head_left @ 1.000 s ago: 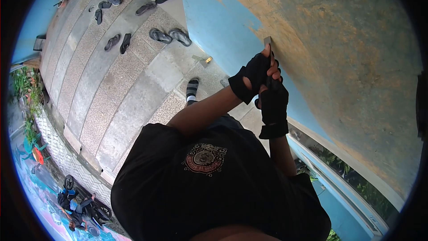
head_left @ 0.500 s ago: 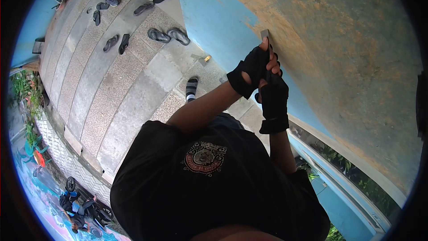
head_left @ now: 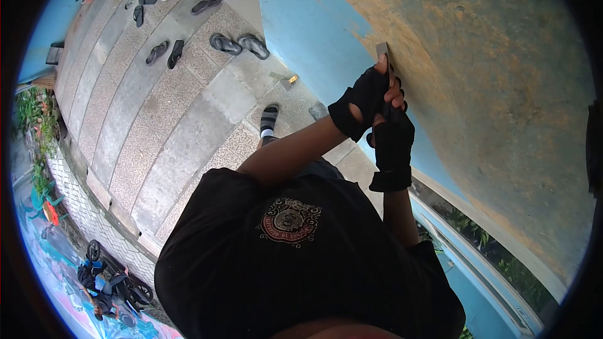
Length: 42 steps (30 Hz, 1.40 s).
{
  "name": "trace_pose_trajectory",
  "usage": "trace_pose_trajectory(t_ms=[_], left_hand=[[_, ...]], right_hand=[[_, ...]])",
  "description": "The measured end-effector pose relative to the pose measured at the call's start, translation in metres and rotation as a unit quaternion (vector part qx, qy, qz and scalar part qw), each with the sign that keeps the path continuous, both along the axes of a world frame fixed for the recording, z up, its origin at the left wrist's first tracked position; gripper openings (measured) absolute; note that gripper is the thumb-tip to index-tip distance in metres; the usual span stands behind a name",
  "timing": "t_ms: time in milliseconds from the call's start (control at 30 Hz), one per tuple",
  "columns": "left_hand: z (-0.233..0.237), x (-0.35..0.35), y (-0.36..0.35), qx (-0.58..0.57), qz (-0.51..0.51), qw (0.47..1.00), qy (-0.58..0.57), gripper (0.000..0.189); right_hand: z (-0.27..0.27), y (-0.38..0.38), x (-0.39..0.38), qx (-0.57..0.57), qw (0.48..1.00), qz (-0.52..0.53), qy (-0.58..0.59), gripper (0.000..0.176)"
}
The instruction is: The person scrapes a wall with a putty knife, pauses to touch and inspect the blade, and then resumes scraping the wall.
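Both my hands wear black fingerless gloves and grip one scraper (head_left: 382,49), whose flat metal blade meets the wall (head_left: 465,81). My left hand (head_left: 369,97) is nearer the blade, fingers closed round the tool with a thumb or finger along it. Just behind, my right hand (head_left: 394,141) is wrapped round the handle end, most of which the gloves hide. Around the blade the wall shows patchy tan and grey where the surface is bare, bordered by light blue paint (head_left: 308,37).
A tool with a yellow part (head_left: 292,80) lies on the tiled floor (head_left: 176,132). Several sandals and shoes (head_left: 239,45) are scattered farther off. My sandalled foot (head_left: 269,119) stands below. A motorcycle (head_left: 116,282) is at lower left, and a blue-white ledge (head_left: 465,257) runs at lower right.
The view has shifted slightly, so the hands and scraper appear a little lower and to the right. Both hands keep their hold, with the blade still at the wall.
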State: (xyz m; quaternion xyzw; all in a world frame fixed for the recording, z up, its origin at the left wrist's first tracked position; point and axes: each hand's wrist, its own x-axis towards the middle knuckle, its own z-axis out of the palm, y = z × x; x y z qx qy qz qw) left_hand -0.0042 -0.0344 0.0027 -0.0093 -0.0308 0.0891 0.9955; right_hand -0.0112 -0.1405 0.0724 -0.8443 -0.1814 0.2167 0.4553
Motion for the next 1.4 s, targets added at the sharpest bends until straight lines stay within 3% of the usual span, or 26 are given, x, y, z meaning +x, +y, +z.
trace_pose_trajectory(t_ms=[33,67,267,333,567,667,800,867,1000,1033,1133,1267,1400], left_hand=[[0.002,0.001,0.000,-0.006,0.000,1.000,-0.002,0.049],[0.003,0.001,0.000,-0.004,-0.001,1.000,-0.004,0.049],[-0.014,0.001,0.010,0.009,0.018,1.000,-0.008,0.050],[-0.012,-0.004,0.014,0.031,-0.003,0.999,0.012,0.050],[-0.026,-0.002,0.020,0.000,0.011,1.000,0.028,0.049],[-0.014,-0.004,0.021,0.008,0.005,0.999,0.032,0.049],[-0.002,-0.008,0.031,0.021,0.003,0.998,0.065,0.051],[-0.002,-0.007,0.031,0.023,-0.004,0.998,0.051,0.053],[0.009,-0.009,0.024,0.078,-0.020,0.994,0.076,0.053],[0.009,-0.009,0.022,0.093,-0.016,0.993,0.074,0.053],[0.001,-0.005,0.041,0.056,-0.003,0.997,0.058,0.053],[0.019,-0.016,0.031,0.061,-0.033,0.995,0.067,0.052],[0.015,-0.013,0.037,0.067,-0.033,0.996,0.051,0.052]], right_hand=[[0.002,0.000,0.000,0.051,0.995,-0.032,0.083,0.008],[0.001,-0.001,0.000,0.053,0.995,-0.033,0.081,0.008],[-0.024,0.001,0.007,0.049,0.998,0.045,0.017,0.009],[-0.025,0.003,0.006,0.003,0.997,0.060,-0.056,0.008],[-0.048,0.015,0.012,0.022,0.997,0.049,-0.051,0.008],[-0.009,0.019,0.003,-0.008,0.999,0.016,0.026,0.008],[-0.006,0.024,0.002,-0.004,0.998,0.009,0.058,0.009],[-0.009,0.029,-0.003,-0.022,1.000,0.008,-0.005,0.009],[-0.001,0.011,-0.008,0.000,0.998,-0.016,0.063,0.020],[-0.001,0.016,-0.007,0.018,0.999,-0.005,0.050,0.011],[-0.032,0.026,-0.002,0.096,0.994,0.033,-0.033,0.009],[-0.015,0.015,-0.011,0.021,0.997,0.034,-0.068,0.011],[-0.022,0.021,-0.012,0.033,0.997,0.024,-0.069,0.013]])
